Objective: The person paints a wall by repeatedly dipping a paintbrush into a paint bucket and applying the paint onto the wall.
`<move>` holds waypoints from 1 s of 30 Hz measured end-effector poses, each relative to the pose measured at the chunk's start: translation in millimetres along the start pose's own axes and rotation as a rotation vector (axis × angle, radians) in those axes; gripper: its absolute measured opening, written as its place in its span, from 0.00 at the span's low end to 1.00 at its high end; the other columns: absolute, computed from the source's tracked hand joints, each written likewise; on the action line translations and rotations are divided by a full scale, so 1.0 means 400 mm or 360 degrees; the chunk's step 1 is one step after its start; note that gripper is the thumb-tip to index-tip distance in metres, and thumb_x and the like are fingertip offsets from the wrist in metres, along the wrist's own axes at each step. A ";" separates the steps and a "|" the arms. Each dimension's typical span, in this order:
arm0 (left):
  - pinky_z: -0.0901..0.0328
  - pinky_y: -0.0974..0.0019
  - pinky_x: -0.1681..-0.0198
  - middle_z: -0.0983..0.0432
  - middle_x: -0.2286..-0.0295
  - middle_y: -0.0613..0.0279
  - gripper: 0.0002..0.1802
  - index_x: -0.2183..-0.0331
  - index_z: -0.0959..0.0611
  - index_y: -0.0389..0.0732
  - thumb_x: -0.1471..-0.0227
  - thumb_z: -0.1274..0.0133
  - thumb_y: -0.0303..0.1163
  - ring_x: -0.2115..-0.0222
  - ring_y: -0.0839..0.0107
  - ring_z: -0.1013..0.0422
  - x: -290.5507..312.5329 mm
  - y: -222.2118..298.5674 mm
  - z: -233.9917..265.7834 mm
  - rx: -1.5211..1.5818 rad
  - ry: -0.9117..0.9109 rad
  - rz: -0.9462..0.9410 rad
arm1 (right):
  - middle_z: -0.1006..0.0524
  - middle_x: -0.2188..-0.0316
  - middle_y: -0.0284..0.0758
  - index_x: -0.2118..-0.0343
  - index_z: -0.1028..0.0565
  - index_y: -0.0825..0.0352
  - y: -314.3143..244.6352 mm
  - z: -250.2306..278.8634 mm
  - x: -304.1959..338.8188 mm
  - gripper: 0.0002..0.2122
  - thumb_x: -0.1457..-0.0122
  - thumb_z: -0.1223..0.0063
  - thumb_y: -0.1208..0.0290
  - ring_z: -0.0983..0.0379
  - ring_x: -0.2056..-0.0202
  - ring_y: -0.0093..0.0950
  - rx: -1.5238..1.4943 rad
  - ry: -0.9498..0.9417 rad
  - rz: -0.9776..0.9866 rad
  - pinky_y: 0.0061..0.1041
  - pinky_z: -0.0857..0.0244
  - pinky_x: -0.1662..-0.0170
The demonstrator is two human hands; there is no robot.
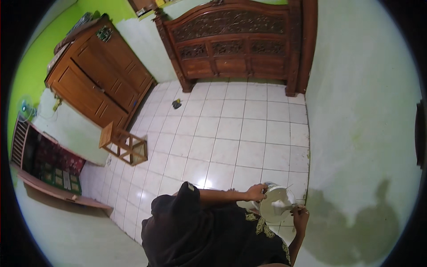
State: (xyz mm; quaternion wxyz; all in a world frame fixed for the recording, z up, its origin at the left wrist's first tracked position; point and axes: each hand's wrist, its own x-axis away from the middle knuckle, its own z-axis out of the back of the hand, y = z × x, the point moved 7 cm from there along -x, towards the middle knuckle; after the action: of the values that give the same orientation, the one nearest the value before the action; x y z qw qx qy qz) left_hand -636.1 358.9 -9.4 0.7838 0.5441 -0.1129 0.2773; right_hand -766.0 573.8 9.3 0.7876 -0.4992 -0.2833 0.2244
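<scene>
One round white bucket (262, 213) is close to the right edge of the tiled floor (227, 129), beside the foot of the wall (360, 102); whether it rests on the tiles or is held clear, I cannot tell. The left hand (255, 192) grips its far left rim, and the right hand (300, 217) pinches a pale tool (290, 207) (scraper or brush, too small to say) at the opposite rim. Inside, a smooth-looking white mass (279, 206) suggests plenty is left to use. The wall's matt surface is cloudy pale with faint greenish patches, so its coating looks partial rather than finished. Glossy square tiles run up to a carved dark-wood headboard (231, 44), a panelled brown wardrobe (100, 75) and an open-framed wooden stool (126, 144).
</scene>
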 end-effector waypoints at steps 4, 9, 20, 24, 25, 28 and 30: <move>0.34 0.60 0.70 0.29 0.73 0.51 0.16 0.72 0.28 0.38 0.68 0.46 0.34 0.74 0.61 0.28 -0.009 -0.026 0.011 -0.0153 0.0074 -0.0027 | 0.28 0.82 0.36 0.76 0.30 0.71 -0.009 0.049 0.015 0.12 0.45 0.54 0.66 0.29 0.81 0.23 -0.0316 0.0317 0.0046 0.23 0.36 0.78; 0.36 0.60 0.61 0.26 0.70 0.53 0.24 0.66 0.25 0.40 0.69 0.43 0.41 0.67 0.59 0.29 -0.050 -0.086 0.008 0.0008 -0.0051 0.0206 | 0.27 0.80 0.37 0.73 0.31 0.72 -0.023 0.109 0.036 0.10 0.45 0.55 0.69 0.29 0.77 0.24 -0.0386 0.0517 -0.0018 0.22 0.35 0.72; 0.30 0.69 0.76 0.33 0.73 0.61 0.08 0.73 0.33 0.39 0.57 0.50 0.25 0.73 0.70 0.30 -0.058 0.042 0.004 0.0701 -0.0234 0.0149 | 0.26 0.72 0.40 0.66 0.31 0.72 0.007 0.151 0.085 0.12 0.44 0.57 0.66 0.27 0.71 0.26 -0.1349 0.0674 -0.0237 0.24 0.32 0.67; 0.27 0.67 0.73 0.36 0.71 0.60 0.09 0.72 0.34 0.35 0.57 0.50 0.23 0.71 0.70 0.31 -0.090 0.045 0.006 0.0675 -0.0272 0.0150 | 0.26 0.72 0.40 0.66 0.31 0.74 -0.047 0.146 0.099 0.11 0.43 0.57 0.68 0.27 0.70 0.26 -0.1130 0.0792 -0.0163 0.24 0.31 0.66; 0.27 0.67 0.74 0.36 0.71 0.60 0.09 0.72 0.33 0.35 0.57 0.50 0.23 0.71 0.70 0.31 -0.099 0.048 0.004 0.0621 -0.0264 0.0133 | 0.26 0.72 0.40 0.66 0.31 0.74 -0.049 0.140 0.102 0.11 0.43 0.57 0.68 0.27 0.70 0.26 -0.1123 0.0844 -0.0164 0.24 0.31 0.66; 0.27 0.67 0.74 0.36 0.71 0.60 0.09 0.72 0.32 0.34 0.58 0.50 0.23 0.71 0.68 0.30 -0.129 0.068 -0.013 0.0671 -0.0344 0.0131 | 0.26 0.70 0.36 0.65 0.30 0.72 -0.090 0.093 0.084 0.09 0.44 0.55 0.71 0.27 0.69 0.26 -0.0843 0.0702 -0.0049 0.24 0.32 0.63; 0.27 0.67 0.74 0.36 0.70 0.59 0.09 0.72 0.33 0.33 0.58 0.50 0.22 0.70 0.67 0.30 -0.166 0.060 -0.026 0.0658 -0.0395 0.0160 | 0.25 0.70 0.37 0.64 0.30 0.72 -0.107 0.063 0.074 0.10 0.45 0.54 0.71 0.27 0.68 0.25 -0.0581 0.0629 -0.0104 0.24 0.33 0.63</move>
State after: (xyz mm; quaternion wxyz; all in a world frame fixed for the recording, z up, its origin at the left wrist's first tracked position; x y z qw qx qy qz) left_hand -705.1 353.7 -26.0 0.6211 0.7165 -0.1762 0.2642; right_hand -758.1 591.9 63.7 0.7314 -0.6576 -0.1756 0.0423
